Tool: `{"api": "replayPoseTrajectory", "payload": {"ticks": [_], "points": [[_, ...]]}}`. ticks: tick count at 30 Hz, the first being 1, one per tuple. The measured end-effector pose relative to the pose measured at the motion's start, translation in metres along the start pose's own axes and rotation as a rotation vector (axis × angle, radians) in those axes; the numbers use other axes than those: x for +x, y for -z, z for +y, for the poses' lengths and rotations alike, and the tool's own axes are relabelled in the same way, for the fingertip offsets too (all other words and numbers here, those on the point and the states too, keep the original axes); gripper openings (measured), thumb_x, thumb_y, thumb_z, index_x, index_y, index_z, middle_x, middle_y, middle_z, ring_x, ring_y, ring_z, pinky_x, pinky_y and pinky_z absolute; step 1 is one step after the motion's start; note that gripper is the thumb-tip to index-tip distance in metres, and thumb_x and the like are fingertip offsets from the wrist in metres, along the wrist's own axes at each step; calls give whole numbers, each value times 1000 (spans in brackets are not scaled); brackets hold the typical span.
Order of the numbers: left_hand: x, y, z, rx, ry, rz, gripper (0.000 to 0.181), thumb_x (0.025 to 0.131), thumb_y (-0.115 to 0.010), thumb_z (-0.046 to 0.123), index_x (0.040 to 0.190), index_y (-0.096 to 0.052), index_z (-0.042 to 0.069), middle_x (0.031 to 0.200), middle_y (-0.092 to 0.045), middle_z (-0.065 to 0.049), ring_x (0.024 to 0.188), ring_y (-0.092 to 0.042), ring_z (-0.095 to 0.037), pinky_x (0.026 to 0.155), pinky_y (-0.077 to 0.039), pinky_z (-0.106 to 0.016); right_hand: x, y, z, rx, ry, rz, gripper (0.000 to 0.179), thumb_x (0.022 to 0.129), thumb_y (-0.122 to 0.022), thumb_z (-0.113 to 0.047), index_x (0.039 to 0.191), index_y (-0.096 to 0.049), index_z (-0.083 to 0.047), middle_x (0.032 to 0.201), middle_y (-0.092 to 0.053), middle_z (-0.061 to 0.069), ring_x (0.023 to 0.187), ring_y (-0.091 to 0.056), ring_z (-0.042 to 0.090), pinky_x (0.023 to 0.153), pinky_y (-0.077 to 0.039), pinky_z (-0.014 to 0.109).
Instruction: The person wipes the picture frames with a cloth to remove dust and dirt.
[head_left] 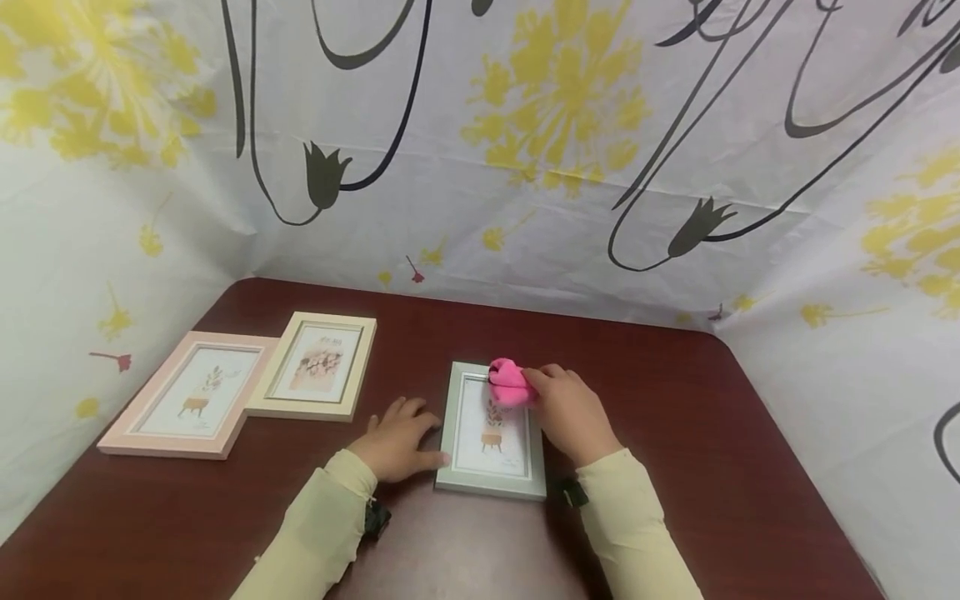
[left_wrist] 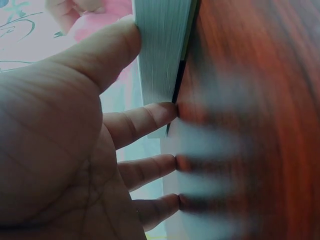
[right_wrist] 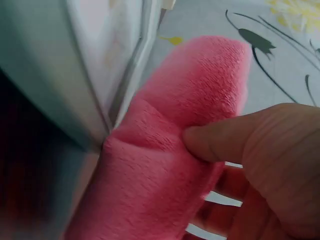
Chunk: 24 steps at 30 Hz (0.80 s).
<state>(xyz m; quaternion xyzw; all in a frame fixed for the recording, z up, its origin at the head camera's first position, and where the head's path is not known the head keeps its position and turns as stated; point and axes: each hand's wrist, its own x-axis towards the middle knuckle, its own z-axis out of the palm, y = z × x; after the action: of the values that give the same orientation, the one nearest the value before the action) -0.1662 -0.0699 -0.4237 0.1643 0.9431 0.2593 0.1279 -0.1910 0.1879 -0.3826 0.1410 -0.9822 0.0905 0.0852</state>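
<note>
A pale green picture frame (head_left: 491, 482) with a potted plant print lies flat on the table. My right hand (head_left: 573, 412) grips a folded pink cloth (head_left: 510, 385) over the frame's upper right part. In the right wrist view the thumb presses into the fluffy cloth (right_wrist: 165, 150), with the fingers behind it, close to the frame's inner border. At the frame's left side, my left hand (head_left: 400, 442) rests with fingers spread. Its thumb touches the frame's edge (left_wrist: 162, 55) in the left wrist view, while the fingertips (left_wrist: 167, 162) rest on the table.
Left on the dark red wooden table (head_left: 660, 500) lie a pink picture frame (head_left: 165, 446) and a cream picture frame (head_left: 300, 408), side by side with edges meeting. A white cloth wall (head_left: 420, 167) with yellow flowers and dark stems surrounds the table's back and sides.
</note>
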Motion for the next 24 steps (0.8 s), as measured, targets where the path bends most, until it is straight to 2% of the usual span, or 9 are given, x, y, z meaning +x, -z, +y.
{"api": "replayPoseTrajectory", "payload": {"ticks": [4,10,15,20,24], "points": [[2,-1,1,0,-12,-9,58,88,-72,47,133,-62,11,151,-40,-19,143,-25,-45,105,-23,-74,-2,-5,4,-4,-8,-53,47,86,-76,-9,131,-66,-13,117,-65,12,103,-61,31,87,-55,46],[1,0,-2,1,-2,4,57,89,-72,45,133,-62,10,151,-40,-19,143,-25,-45,105,-22,-74,-1,-15,2,-35,89,-61,42,88,-71,-3,128,-69,-15,116,-65,10,103,-58,31,86,-55,44],[-1,2,-2,-5,-8,-1,56,89,-72,44,132,-62,9,150,-40,-20,143,-24,-46,105,-22,-74,-3,-17,-4,-54,122,-76,43,87,-71,-2,126,-70,-19,118,-66,9,104,-57,29,83,-56,41],[-1,3,-1,-9,-12,-2,56,90,-72,44,133,-61,9,151,-39,-19,143,-24,-45,105,-21,-74,-6,-9,-15,3,179,-107,39,87,-70,-2,123,-72,-20,114,-67,7,107,-59,31,89,-54,43],[1,2,-2,3,-19,3,58,89,-71,45,134,-61,10,151,-39,-19,143,-25,-45,104,-22,-74,-9,-2,-25,61,229,-128,37,87,-71,-6,122,-73,-20,110,-67,5,103,-62,28,86,-54,43]]}}
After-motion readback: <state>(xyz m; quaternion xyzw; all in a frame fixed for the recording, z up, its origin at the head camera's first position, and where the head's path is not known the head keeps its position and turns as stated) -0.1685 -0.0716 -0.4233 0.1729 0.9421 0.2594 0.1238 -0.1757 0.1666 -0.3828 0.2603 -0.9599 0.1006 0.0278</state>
